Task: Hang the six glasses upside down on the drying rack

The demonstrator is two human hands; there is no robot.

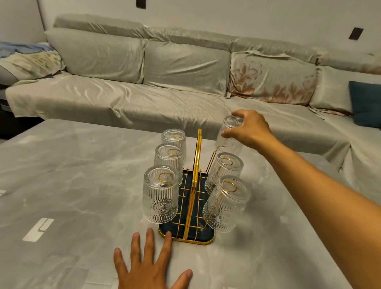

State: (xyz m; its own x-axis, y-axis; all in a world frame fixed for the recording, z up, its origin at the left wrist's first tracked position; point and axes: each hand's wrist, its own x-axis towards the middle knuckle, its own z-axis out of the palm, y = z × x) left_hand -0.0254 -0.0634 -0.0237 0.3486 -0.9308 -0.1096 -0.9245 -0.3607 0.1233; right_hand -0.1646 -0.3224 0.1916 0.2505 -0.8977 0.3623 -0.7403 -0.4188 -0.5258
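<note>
Gripping sixth glass (229,134) with our right hand (250,129): thumb and fingers curling around its upturned base, glass inverted at far right of drying rack (189,213). Five other glasses (161,194) are hanging upside down on gold prongs, three left, two right. Our left hand (150,272) is lying flat on table (65,191), fingers spreading wide, one fingertip touching rack's near edge.

No legible text or labels anywhere.
</note>
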